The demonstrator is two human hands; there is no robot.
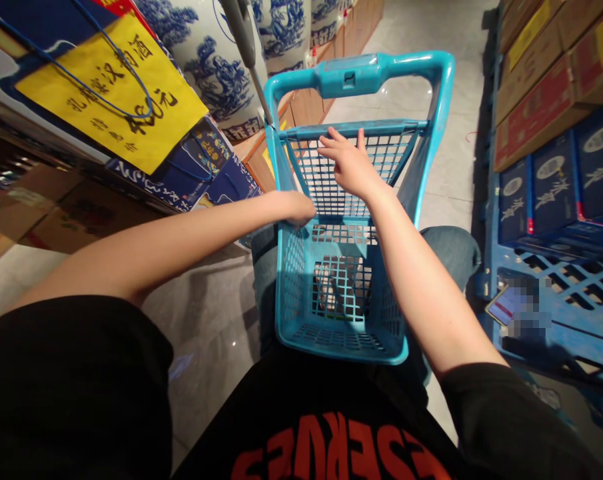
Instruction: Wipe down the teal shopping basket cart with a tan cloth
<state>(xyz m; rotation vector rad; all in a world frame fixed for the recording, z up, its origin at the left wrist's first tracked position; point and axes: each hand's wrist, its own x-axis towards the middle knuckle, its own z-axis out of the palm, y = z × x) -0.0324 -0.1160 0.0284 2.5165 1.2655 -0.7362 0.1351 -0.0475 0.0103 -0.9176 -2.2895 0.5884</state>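
Observation:
A blue plastic basket cart with grid walls stands between my legs, its thick handle at the far side. My right hand is spread over the inner grid panel, just below the panel's top bar, with nothing held in it. At the basket's left rim, my left hand bends down into the basket beside the lower edge of that panel. Its fingers are hidden from view, so what they touch cannot be made out. Through the basket's mesh bottom the floor shows.
Blue boxes with a yellow handwritten sign stand at the left. Behind them are blue-and-white porcelain jars. On the right, cartons and blue boxes rest on a blue pallet with a phone-like object.

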